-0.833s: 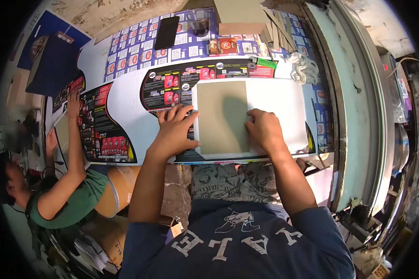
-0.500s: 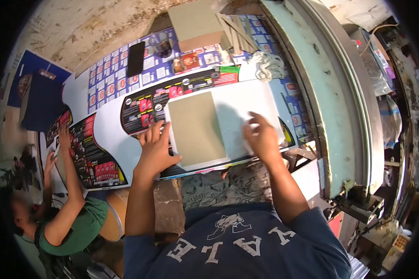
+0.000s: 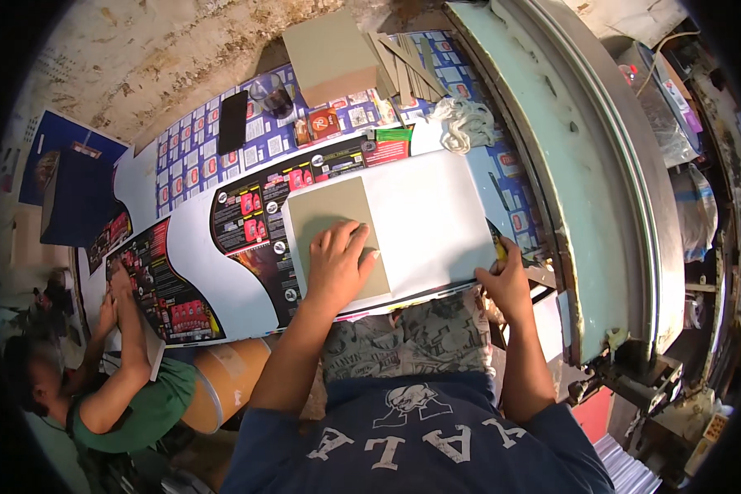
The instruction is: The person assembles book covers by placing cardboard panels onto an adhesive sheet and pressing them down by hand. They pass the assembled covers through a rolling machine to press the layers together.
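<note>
A white paper sheet [image 3: 436,218] lies on the table in front of me, with a grey-brown cardboard panel [image 3: 329,210] on its left part. My left hand [image 3: 337,263] rests on the cardboard with its fingers laid out over it. At the sheet's near right corner, the thumb and fingers of my right hand [image 3: 506,276] close on the paper edge. Beneath the sheet is a large printed poster [image 3: 247,214] in black, red and white.
Toward the back are a phone [image 3: 233,122], a glass [image 3: 272,97], a stack of cardboard [image 3: 329,49], cardboard strips [image 3: 412,70] and a white rag [image 3: 465,123]. A green-grey machine [image 3: 543,165] borders the right. At the left, a person in green [image 3: 140,403] works on the same table.
My left hand has moved from the cardboard's left edge onto its face. The right hand has gone from above the sheet to its near right corner, where it closes on the edge.
</note>
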`<act>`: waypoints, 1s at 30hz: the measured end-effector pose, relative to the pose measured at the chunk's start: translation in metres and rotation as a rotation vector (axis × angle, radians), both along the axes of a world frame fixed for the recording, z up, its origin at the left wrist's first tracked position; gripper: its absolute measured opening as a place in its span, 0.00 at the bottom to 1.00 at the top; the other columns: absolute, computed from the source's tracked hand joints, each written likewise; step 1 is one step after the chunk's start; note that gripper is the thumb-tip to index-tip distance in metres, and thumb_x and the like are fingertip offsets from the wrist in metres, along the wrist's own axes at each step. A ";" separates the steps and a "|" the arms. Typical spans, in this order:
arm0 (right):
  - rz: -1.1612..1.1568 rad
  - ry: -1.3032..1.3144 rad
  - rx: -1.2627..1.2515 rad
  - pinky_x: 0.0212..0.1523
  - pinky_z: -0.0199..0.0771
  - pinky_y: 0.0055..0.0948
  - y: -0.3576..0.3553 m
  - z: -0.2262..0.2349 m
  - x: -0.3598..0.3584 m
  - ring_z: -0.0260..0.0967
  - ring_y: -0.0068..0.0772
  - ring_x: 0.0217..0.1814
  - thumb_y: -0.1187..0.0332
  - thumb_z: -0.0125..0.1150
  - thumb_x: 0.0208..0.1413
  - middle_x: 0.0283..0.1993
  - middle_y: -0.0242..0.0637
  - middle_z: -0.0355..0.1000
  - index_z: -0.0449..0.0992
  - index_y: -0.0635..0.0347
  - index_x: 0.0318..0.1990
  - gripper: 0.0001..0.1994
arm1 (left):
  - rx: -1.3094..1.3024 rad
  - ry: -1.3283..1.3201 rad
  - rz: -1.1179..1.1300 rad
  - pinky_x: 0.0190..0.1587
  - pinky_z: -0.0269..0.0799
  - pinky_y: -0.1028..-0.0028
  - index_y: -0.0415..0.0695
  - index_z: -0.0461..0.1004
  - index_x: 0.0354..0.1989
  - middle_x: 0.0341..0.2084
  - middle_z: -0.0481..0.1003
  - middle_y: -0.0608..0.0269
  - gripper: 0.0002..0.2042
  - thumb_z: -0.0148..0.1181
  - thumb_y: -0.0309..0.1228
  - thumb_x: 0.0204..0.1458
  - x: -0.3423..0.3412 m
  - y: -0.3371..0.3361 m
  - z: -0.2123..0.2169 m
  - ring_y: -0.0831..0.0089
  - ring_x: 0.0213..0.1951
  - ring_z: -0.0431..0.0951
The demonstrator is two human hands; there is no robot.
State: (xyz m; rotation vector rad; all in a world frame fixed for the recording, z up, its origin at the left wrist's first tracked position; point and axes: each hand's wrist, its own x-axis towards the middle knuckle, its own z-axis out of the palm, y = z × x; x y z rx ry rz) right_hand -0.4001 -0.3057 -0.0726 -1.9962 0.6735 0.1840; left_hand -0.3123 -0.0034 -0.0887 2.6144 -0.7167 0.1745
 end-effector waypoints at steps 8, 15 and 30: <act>0.063 -0.088 -0.452 0.39 0.75 0.47 0.011 0.033 0.065 0.78 0.53 0.39 0.56 0.68 0.54 0.33 0.44 0.78 0.72 0.60 0.54 0.24 | -0.082 -0.048 -0.006 0.65 0.64 0.44 0.40 0.80 0.45 0.56 0.72 0.55 0.14 0.68 0.34 0.54 -0.007 0.002 -0.017 0.49 0.63 0.69; 0.205 -0.188 -0.553 0.52 0.76 0.48 0.064 0.015 0.292 0.78 0.54 0.52 0.46 0.62 0.57 0.47 0.54 0.80 0.71 0.62 0.54 0.28 | 0.006 0.023 0.010 0.64 0.64 0.40 0.42 0.76 0.39 0.58 0.71 0.53 0.11 0.64 0.37 0.57 -0.004 -0.003 -0.010 0.50 0.66 0.66; 0.132 -0.335 0.347 0.27 0.71 0.26 0.063 0.026 0.167 0.73 0.27 0.26 0.64 0.73 0.54 0.32 0.39 0.78 0.67 0.68 0.59 0.29 | -0.719 0.396 0.210 0.57 0.72 0.66 0.35 0.77 0.53 0.47 0.81 0.48 0.18 0.63 0.36 0.61 0.013 -0.019 0.026 0.56 0.51 0.80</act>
